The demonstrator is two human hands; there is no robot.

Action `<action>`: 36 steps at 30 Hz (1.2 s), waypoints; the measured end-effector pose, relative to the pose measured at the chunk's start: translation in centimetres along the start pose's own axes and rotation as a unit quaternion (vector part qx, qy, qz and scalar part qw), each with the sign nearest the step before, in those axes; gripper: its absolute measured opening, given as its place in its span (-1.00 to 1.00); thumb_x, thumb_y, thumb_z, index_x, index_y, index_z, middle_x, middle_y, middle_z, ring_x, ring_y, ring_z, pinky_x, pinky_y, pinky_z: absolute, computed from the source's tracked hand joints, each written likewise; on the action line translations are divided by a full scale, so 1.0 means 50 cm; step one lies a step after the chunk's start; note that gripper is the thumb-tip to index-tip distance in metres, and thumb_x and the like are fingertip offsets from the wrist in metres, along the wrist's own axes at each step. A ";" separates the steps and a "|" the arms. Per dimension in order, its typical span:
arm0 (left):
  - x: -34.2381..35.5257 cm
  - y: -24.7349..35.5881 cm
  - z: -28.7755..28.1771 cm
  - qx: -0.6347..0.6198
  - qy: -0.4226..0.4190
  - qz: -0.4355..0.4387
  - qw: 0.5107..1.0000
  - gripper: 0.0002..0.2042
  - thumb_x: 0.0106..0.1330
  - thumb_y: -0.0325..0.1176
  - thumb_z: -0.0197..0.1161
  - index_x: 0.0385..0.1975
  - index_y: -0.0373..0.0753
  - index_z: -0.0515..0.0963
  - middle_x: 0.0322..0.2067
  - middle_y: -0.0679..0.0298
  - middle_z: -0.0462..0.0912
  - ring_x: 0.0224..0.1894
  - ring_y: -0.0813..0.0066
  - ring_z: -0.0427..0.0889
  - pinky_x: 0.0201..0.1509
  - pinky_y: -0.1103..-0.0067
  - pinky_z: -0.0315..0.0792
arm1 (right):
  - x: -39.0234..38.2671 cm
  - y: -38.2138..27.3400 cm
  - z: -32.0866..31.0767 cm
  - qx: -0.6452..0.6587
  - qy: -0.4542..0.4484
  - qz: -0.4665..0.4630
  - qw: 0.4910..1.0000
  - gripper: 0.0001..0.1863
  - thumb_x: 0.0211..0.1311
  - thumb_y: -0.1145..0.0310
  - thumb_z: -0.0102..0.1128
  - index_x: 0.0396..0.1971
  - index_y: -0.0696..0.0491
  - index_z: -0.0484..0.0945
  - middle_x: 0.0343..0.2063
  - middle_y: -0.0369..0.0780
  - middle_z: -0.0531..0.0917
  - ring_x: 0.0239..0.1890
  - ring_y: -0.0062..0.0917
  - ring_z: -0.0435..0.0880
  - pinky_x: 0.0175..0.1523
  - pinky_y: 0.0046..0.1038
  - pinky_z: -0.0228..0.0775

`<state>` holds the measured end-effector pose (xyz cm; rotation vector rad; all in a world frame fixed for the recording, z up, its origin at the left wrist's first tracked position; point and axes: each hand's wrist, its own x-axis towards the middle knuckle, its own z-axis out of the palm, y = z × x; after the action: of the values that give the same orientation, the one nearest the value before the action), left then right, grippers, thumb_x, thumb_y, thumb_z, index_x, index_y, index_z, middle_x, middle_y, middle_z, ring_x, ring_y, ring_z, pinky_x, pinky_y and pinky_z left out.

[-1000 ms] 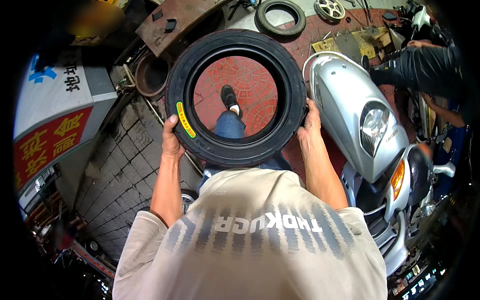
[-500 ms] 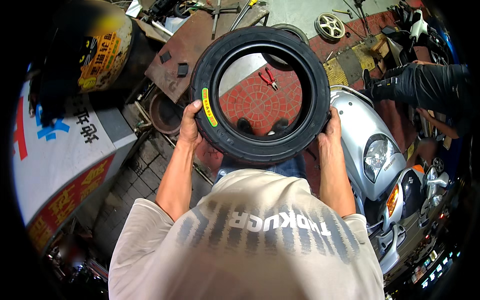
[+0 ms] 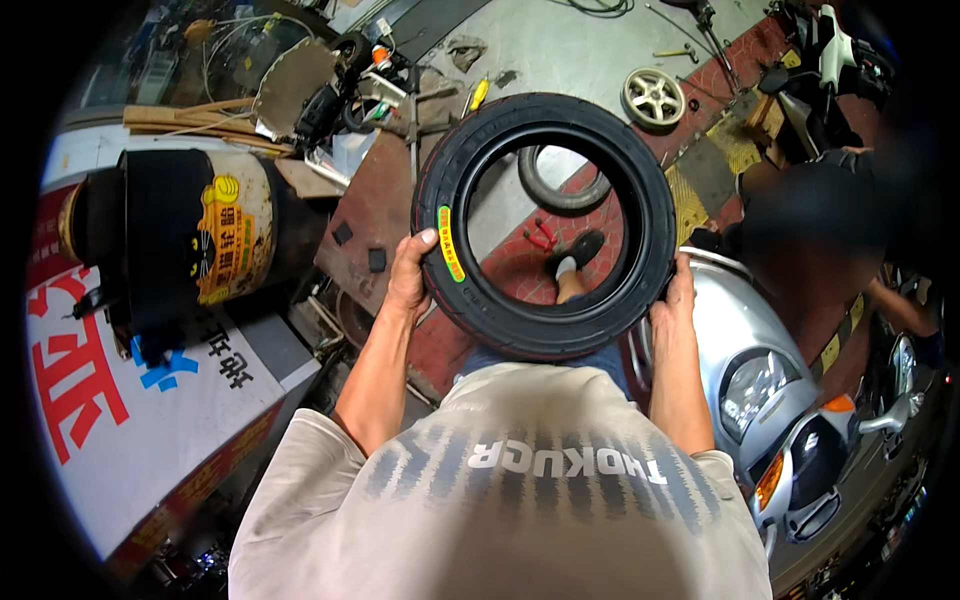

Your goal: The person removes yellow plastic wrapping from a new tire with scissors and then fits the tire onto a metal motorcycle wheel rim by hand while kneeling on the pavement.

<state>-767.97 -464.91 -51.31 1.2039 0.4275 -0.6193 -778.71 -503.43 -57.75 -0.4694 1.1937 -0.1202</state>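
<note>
A black tyre (image 3: 540, 332) is held up above the floor in front of the person's body, between the 2 hands, its ring facing the camera. Its rubber is dark and mostly matt, with a soft sheen on the sidewall and grooves in the tread around the outer edge. The inner bead forms a smooth, rounded rim around a wide open centre with no wheel in it. A curved label (image 3: 450, 245) with a bright green border and a yellow and orange-red middle follows the left sidewall; below it, faint raised marks show in the rubber.

The left hand (image 3: 408, 275) grips the tyre's left side, its thumb lying on the sidewall just beside the label; its other fingers are mostly hidden, so how far they curl cannot be told. The right hand (image 3: 676, 300) closes on the right edge, thumb pointing up along it, with the rest of its fingers largely out of sight.

Through the tyre's opening appear part of a worn grey tyre (image 3: 553, 196) on the floor, red-handled pliers (image 3: 541, 236) and a dark shoe (image 3: 582, 252). A silver scooter (image 3: 740, 335) stands near the right hand; a brown tabletop (image 3: 375, 205) lies beyond the left.
</note>
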 end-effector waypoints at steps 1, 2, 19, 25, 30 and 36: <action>0.029 0.020 0.028 0.004 -0.017 0.008 1.000 -0.40 0.21 0.06 0.37 0.06 -0.37 0.61 -0.15 0.13 0.76 -0.20 0.36 0.77 -0.03 0.43 0.71 | 0.020 -0.031 0.013 0.000 -0.016 -0.018 1.000 -0.60 0.50 0.10 0.04 0.06 0.08 0.63 -0.04 -0.15 0.76 -0.01 -0.27 0.74 0.17 -0.16 0.60; 0.048 0.034 0.050 0.009 -0.027 0.013 1.000 -0.40 0.22 0.06 0.37 0.03 -0.38 0.62 -0.17 0.12 0.76 -0.22 0.36 0.78 -0.06 0.43 0.72 | 0.033 -0.046 0.013 -0.002 -0.032 -0.029 0.999 -0.59 0.50 0.09 0.04 0.07 0.08 0.62 -0.04 -0.15 0.76 -0.01 -0.27 0.74 0.16 -0.15 0.61; 0.152 0.391 0.285 -0.170 -0.270 0.260 0.911 -0.15 0.39 0.29 0.18 0.47 -0.27 0.27 0.43 0.09 0.37 0.46 0.15 0.36 0.55 0.26 0.19 | 0.060 -0.435 0.333 0.115 -0.386 -0.195 0.894 -0.44 0.55 0.00 -0.02 0.29 0.12 0.47 0.29 -0.16 0.55 0.31 -0.32 0.53 0.36 -0.30 0.46; 0.231 0.360 0.356 -0.258 -0.260 -0.051 0.929 -0.28 0.51 0.25 -0.02 0.35 -0.31 0.43 0.15 -0.03 0.64 0.13 0.05 0.66 0.29 0.22 0.53 | -0.031 -0.576 0.380 -0.156 -0.562 -0.561 0.588 -0.32 0.55 0.09 -0.16 0.50 0.17 0.10 0.45 -0.05 0.31 0.46 -0.30 0.31 0.55 -0.16 0.10; 0.327 0.315 0.417 -0.218 -0.117 -0.146 0.958 -0.37 0.52 0.14 0.00 0.34 -0.28 0.45 0.19 -0.03 0.62 0.15 0.03 0.66 0.33 0.22 0.51 | 0.114 -0.546 0.448 -0.118 -0.417 -0.596 0.676 -0.27 0.46 0.21 0.06 0.49 0.23 0.08 0.50 0.05 0.12 0.45 -0.15 0.28 0.54 -0.13 0.09; 0.497 0.395 0.484 -0.213 -0.183 -0.177 0.943 -0.35 0.52 0.14 0.00 0.38 -0.26 0.40 0.21 -0.05 0.61 0.18 0.00 0.65 0.35 0.15 0.49 | 0.228 -0.648 0.542 -0.199 -0.219 -0.699 0.651 -0.43 0.48 0.28 0.07 0.37 0.20 0.23 0.32 0.00 0.30 0.30 -0.19 0.41 0.40 -0.20 0.21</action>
<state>-736.64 -488.71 -44.62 0.5809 0.4359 -0.9847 -744.69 -528.55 -46.53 -1.6567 0.1057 -1.0303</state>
